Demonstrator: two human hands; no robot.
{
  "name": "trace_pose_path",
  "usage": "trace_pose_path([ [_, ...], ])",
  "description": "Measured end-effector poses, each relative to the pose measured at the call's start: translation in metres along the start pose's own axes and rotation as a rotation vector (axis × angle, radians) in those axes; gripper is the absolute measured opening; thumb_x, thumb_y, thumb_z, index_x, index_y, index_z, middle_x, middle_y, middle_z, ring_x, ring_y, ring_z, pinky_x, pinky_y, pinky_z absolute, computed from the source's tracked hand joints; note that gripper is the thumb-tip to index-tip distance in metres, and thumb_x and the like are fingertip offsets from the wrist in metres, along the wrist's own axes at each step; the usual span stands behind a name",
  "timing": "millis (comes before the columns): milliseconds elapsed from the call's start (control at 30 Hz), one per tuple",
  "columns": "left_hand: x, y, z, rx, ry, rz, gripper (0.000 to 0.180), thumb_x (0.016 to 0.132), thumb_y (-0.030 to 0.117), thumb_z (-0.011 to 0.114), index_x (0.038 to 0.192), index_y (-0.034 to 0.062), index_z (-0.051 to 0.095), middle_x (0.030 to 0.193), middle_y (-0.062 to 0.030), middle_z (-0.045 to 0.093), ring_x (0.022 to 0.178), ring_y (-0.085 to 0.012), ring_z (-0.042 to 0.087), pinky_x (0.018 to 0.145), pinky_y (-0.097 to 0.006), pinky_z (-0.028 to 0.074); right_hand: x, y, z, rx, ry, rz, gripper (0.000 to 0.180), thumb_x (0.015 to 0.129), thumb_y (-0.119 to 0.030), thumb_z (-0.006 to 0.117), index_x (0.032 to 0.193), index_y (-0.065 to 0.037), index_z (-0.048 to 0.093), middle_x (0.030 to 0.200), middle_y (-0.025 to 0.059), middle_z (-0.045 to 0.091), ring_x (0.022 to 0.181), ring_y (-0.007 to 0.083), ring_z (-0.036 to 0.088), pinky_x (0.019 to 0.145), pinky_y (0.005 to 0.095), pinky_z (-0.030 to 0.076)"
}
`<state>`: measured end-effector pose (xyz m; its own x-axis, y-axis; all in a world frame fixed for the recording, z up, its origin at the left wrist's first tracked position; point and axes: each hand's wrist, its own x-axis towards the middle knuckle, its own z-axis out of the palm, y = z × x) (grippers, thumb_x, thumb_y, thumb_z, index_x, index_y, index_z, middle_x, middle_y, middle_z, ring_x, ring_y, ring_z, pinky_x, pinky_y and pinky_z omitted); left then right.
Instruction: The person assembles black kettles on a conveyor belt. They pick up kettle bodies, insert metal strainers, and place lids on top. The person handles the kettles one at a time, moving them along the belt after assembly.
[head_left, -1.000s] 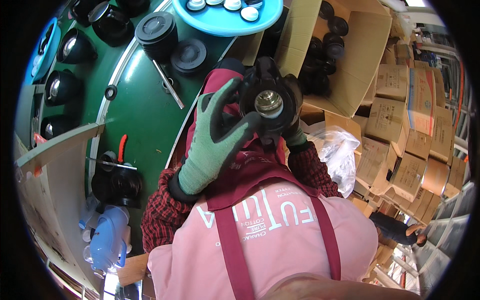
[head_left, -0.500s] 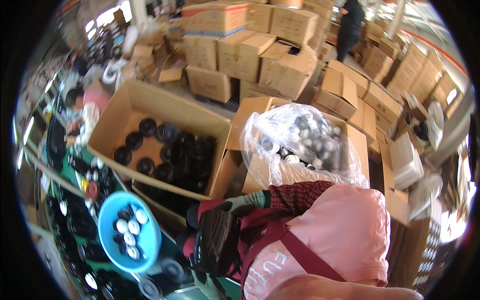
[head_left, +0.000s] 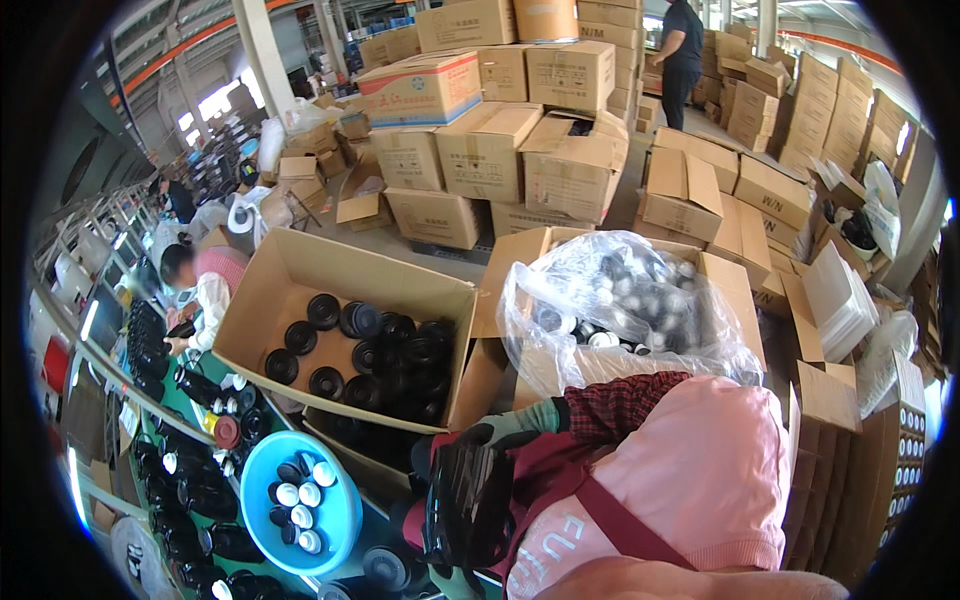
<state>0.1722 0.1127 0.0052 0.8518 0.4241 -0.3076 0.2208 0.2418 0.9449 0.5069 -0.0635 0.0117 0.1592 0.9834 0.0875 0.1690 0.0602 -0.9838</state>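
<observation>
Right hand point(head_left: 528, 421): muted-green knit glove, dark coating over fingers. Left hand point(head_left: 457, 582): apparently matching green glove, mostly hidden at lower edge. Right forearm: red-and-black checked sleeve point(head_left: 615, 408). Torso: pale pink shirt point(head_left: 700, 475), pale block lettering point(head_left: 560, 540) on chest; maroon apron point(head_left: 560, 468) over shirt, broad same-coloured strap point(head_left: 632, 527) crossing it.

Right upper arm point(head_left: 715, 460): pink-sleeved, big on the right | Right forearm point(head_left: 618, 402): look at it, checked-sleeved, stretched leftward across the front | Right hand point(head_left: 518, 422): green-gloved, the higher of the pair, curled into a hold! | Left hand point(head_left: 456, 582): right down at the lower edge, green-gloved too, barely peeking in, finger pose hidden
</observation>
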Motion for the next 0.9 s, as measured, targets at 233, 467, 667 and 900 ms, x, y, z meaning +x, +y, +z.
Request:
trace_pose_path([
  [233, -0.07, -0.033, 0.005, -0.221, 0.188, -0.052, 0.069, 0.101, 0.032, 0.059, 0.16, 0.0075, 0.032, 0.16, -0.0133, 0.041, 0.144, -0.0286, 0.043, 0.117, -0.042, 0.04, 0.045, -0.058, 0.026, 0.141, -0.27, 0.047, 0.065, 0.09, -0.004, 0.075, 0.15, -0.004, 0.05, 0.139, 0.0072, 0.06, 0.129, 0.0183, 0.055, 0.108, 0.0354, 0.049],
  [467, -0.104, -0.135, 0.032, -0.232, 0.289, 0.292, 0.066, 0.097, 0.038, 0.063, 0.153, 0.0097, 0.045, 0.155, -0.0149, 0.048, 0.141, -0.0316, 0.047, 0.116, -0.043, 0.042, 0.078, -0.088, 0.074, 0.012, -0.497, 0.005, 0.062, 0.083, 0.002, 0.07, 0.143, -0.003, 0.056, 0.138, 0.0104, 0.054, 0.126, 0.0228, 0.057, 0.106, 0.0345, 0.048],
  [667, -0.133, -0.152, 0.065, 0.215, 0.704, 0.257, 0.048, 0.096, 0.029, 0.064, 0.139, 0.009, 0.061, 0.141, -0.0146, 0.061, 0.126, -0.0319, 0.06, 0.104, -0.04, 0.051, 0.156, -0.06, 0.131, 0.194, -0.863, 0.202, 0.056, 0.09, -0.011, 0.071, 0.143, -0.003, 0.056, 0.136, 0.0121, 0.057, 0.125, 0.0235, 0.058, 0.108, 0.0358, 0.046],
  [900, -0.162, -0.131, 0.076, 0.277, 0.794, 0.144, 0.049, 0.094, 0.029, 0.067, 0.139, 0.0099, 0.061, 0.138, -0.0133, 0.063, 0.123, -0.0306, 0.063, 0.102, -0.039, 0.052, 0.247, 0.026, 0.278, -1.178, -0.632, -0.101, 0.126, 0.071, -0.063, 0.085, 0.165, -0.016, 0.016, 0.167, 0.0233, 0.022, 0.15, 0.0501, 0.026, 0.118, 0.0644, 0.031],
])
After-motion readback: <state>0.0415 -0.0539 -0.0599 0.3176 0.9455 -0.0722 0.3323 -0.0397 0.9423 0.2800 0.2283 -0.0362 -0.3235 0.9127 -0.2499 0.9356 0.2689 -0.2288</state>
